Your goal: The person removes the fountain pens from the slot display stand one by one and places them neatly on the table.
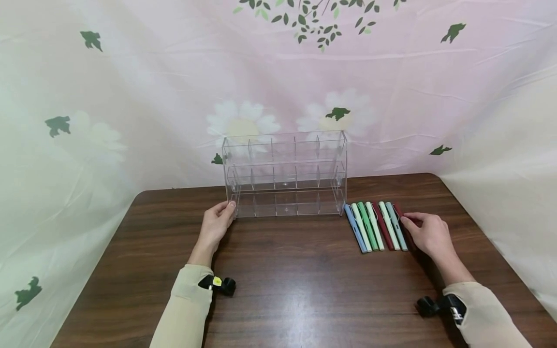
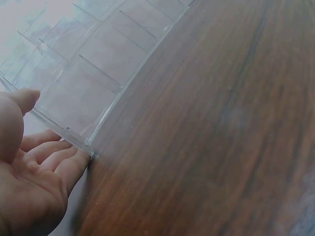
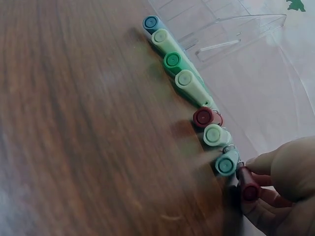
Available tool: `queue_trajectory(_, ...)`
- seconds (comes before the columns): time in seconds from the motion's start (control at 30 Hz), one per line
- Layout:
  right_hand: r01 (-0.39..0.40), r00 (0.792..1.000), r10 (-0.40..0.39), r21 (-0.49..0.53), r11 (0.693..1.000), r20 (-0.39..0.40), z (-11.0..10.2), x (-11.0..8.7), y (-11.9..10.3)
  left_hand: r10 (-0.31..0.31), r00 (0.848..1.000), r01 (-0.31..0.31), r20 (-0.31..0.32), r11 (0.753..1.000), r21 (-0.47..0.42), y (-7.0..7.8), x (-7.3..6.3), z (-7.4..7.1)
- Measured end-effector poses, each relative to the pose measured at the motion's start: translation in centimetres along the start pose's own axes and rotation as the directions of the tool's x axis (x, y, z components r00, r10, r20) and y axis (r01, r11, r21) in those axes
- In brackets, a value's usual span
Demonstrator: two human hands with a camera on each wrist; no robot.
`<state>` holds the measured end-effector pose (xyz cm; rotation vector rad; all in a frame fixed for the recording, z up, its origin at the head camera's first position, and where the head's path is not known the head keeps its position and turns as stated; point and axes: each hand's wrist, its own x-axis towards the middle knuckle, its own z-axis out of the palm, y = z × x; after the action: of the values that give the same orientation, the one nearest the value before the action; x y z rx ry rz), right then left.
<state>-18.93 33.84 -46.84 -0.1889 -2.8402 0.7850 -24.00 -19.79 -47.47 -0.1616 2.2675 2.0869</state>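
Observation:
A clear plastic rack [image 1: 285, 203] with three stepped tiers of compartments stands at the back of the table. My left hand [image 1: 217, 221] holds its lower left corner, thumb over the side panel's front edge and fingers against the outside in the left wrist view. Beside the rack's right end lies a row of capped pens [image 1: 369, 227] in blue, pale green, green and dark red. At the right end of this row, my right hand [image 1: 430, 233] pinches a dark red pen [image 3: 249, 186] between thumb and fingers. A teal-blue pen [image 3: 226, 162] lies right next to it.
The dark wooden table [image 1: 278, 290] has rounded back corners. A pale printed cloth [image 1: 174, 96] with daisies and leaves hangs behind and along both sides. Black camera straps [image 1: 224, 285] sit on both wrists over beige sleeves.

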Motion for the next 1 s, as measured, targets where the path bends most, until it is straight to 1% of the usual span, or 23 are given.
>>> queue_trajectory(0.17,-0.005,1.0,0.005,-0.01,1.0,0.003,-0.1,0.1,-0.1,0.0,1.0,0.0,0.001,1.0,-0.002,0.1,0.1,0.1)
queue_trajectory(0.37,-0.017,1.0,0.017,-0.016,1.0,0.001,0.0,-0.1,-0.1,0.001,1.0,-0.001,0.012,1.0,0.026,0.0,0.1,0.0)
queue_trajectory(0.53,-0.031,1.0,0.031,0.014,0.999,-0.004,-0.4,-0.5,-0.1,0.005,1.0,-0.006,0.024,0.999,0.038,-0.1,-0.1,-0.3)
queue_trajectory(0.6,-0.036,0.999,0.036,0.033,0.999,-0.008,-0.7,-0.7,-0.2,0.011,1.0,-0.013,0.027,0.998,0.055,0.0,-0.2,-0.5)
queue_trajectory(0.7,-0.032,0.999,0.033,0.054,0.998,-0.024,-1.2,-1.0,-0.7,0.026,1.0,-0.028,0.013,0.994,0.11,0.4,-0.2,-0.7)
queue_trajectory(0.77,-0.019,0.999,0.022,0.068,0.998,-0.048,-1.4,-1.2,-1.4,0.048,0.999,-0.044,-0.017,0.987,0.157,0.7,-0.3,-0.9)
queue_trajectory(0.8,-0.009,0.998,0.014,0.077,0.997,-0.059,-1.4,-1.3,-1.8,0.063,0.997,-0.055,-0.044,0.983,0.173,0.8,-0.3,-0.9)
queue_trajectory(0.87,0.025,0.996,-0.017,0.092,0.995,-0.092,-1.7,-1.5,-2.8,0.11,0.987,-0.087,-0.118,0.978,0.188,1.3,-0.4,-0.9)
queue_trajectory(0.9,0.044,0.994,-0.033,0.103,0.994,-0.108,-1.7,-1.6,-3.3,0.138,0.976,-0.108,-0.166,0.978,0.178,1.5,-0.5,-0.9)
queue_trajectory(0.93,0.062,0.991,-0.048,0.112,0.992,-0.126,-1.8,-1.7,-3.8,0.167,0.961,-0.131,-0.22,0.977,0.17,1.7,-0.5,-0.9)
queue_trajectory(0.97,0.083,0.987,-0.065,0.123,0.989,-0.144,-1.9,-1.8,-4.3,0.2,0.941,-0.16,-0.272,0.974,0.162,2.0,-0.6,-0.9)
queue_trajectory(1.0,0.104,0.983,-0.082,0.135,0.985,-0.163,-2.0,-1.9,-4.9,0.235,0.917,-0.194,-0.322,0.969,0.153,2.2,-0.7,-0.9)
